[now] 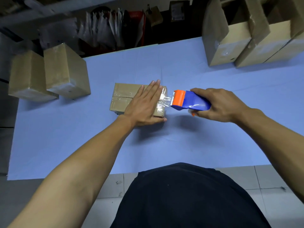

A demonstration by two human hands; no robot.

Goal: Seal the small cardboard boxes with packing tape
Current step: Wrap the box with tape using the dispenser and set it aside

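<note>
Cardboard box [122, 97] under flat left hand [143, 104]; right hand [218, 104] grips tape dispenser [189, 100].

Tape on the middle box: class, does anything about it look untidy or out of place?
Yes. The tape between the box and the dispenser is crinkled and bunched at the box's right end, not flat. The left hand presses flat on the box; the right hand holds the dispenser.

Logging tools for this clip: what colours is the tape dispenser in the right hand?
Blue body with an orange head, on the tape dispenser; seen in the head view.
</note>
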